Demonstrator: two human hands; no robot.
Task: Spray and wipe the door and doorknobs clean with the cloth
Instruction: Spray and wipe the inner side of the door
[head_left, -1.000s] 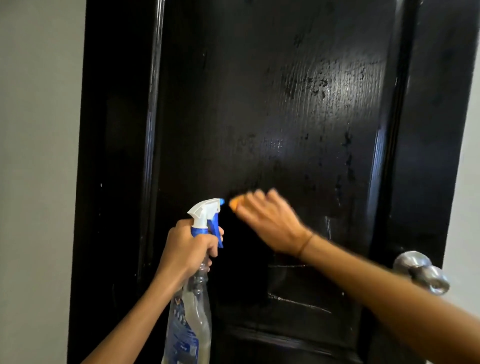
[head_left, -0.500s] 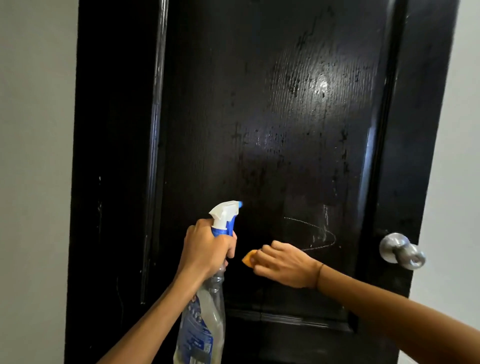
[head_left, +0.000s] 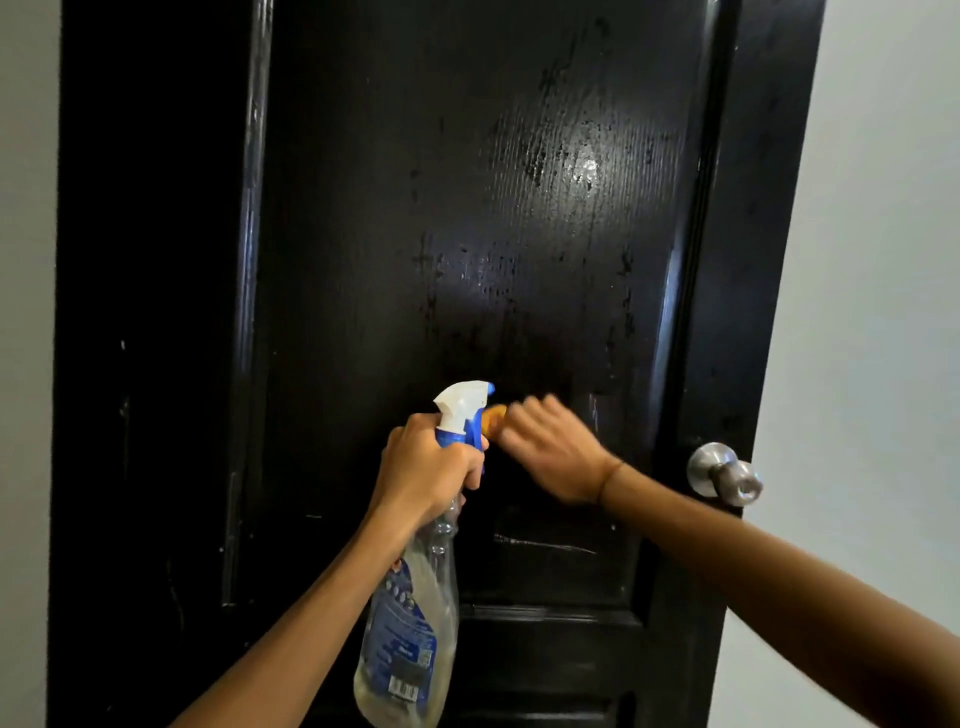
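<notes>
Right hand (head_left: 550, 449), fingers curled on an orange cloth (head_left: 492, 418), blurred, presses it to the wet black door (head_left: 519, 234) mid-panel; left hand (head_left: 423, 480) grips spray bottle (head_left: 410, 623) neck just beside; steel doorknob (head_left: 724, 474) at right edge.

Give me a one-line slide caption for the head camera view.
Right hand rubs an orange cloth on the wet black door while the left hand holds a spray bottle.
</notes>
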